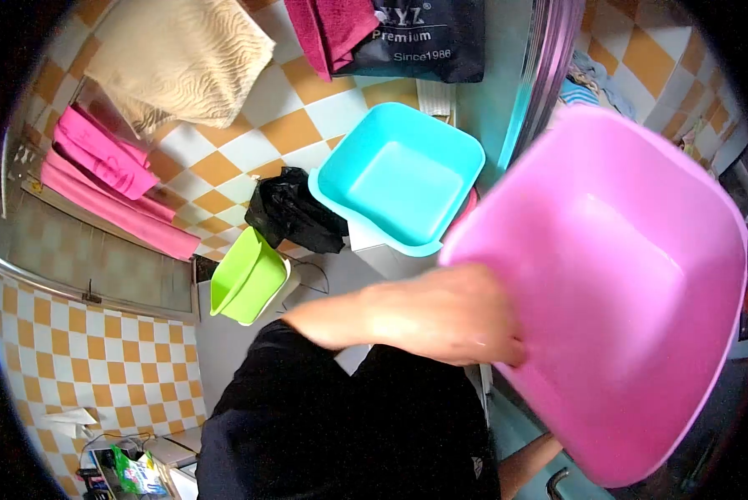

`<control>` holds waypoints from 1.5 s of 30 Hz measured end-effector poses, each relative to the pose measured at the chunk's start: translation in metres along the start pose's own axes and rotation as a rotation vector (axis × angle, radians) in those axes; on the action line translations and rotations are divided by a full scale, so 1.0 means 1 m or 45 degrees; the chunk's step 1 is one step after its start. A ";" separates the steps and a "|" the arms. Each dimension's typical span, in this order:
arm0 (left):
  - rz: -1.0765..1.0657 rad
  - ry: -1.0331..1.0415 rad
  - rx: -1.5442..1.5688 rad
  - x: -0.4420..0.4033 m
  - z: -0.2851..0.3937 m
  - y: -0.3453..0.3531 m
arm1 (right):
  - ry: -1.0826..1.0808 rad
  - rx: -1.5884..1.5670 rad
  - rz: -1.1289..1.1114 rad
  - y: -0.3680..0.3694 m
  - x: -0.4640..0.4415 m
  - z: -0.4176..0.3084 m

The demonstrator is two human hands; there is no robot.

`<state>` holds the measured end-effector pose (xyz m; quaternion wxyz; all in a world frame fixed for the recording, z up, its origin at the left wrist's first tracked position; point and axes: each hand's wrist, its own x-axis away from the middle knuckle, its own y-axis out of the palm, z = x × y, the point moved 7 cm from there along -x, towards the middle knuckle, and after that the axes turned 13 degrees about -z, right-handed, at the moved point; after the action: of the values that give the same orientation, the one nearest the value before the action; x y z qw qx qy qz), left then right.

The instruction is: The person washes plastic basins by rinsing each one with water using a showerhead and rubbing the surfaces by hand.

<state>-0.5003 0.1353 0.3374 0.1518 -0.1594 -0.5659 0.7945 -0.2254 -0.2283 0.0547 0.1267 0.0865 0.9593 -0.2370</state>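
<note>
A large pink plastic basin (pixel 632 333) is tilted up at the right, its hollow side facing me. My left hand (pixel 449 312) reaches across from the left and is closed at the basin's near left rim, its fingers curled and slightly blurred. My right forearm (pixel 530 463) comes in at the lower right and passes behind the basin, which hides the right hand. Beyond my left hand stands a turquoise basin (pixel 403 179), with a light-coloured support under it.
A black plastic bag (pixel 295 208) and a lime green bin (pixel 249 279) are on the grey floor (pixel 224 354). Pink towels (pixel 111 187) and a beige towel (pixel 182 62) hang at the left. A black printed bag (pixel 424 42) hangs at the top. A metal tap (pixel 557 482) is at the lower right.
</note>
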 end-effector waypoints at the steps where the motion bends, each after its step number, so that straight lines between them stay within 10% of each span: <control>1: -0.053 -0.103 -0.029 0.017 0.001 -0.006 | 0.010 -0.015 -0.009 0.000 0.000 0.001; 12: -0.142 -0.996 -0.420 0.149 -0.015 -0.030 | -0.027 -0.261 -0.069 -0.007 0.008 -0.015; 35: -0.116 -0.907 -0.304 0.225 -0.079 -0.059 | 0.057 -0.412 -0.154 0.014 0.002 -0.009; 45: -0.121 -1.396 -0.172 0.231 -0.122 -0.030 | 0.044 -0.452 -0.179 0.029 -0.002 0.011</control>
<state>-0.6548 0.3461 0.3094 -0.1400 0.2939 -0.6182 0.7155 -0.2145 -0.2085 0.0328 0.1065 -0.0003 0.9918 -0.0707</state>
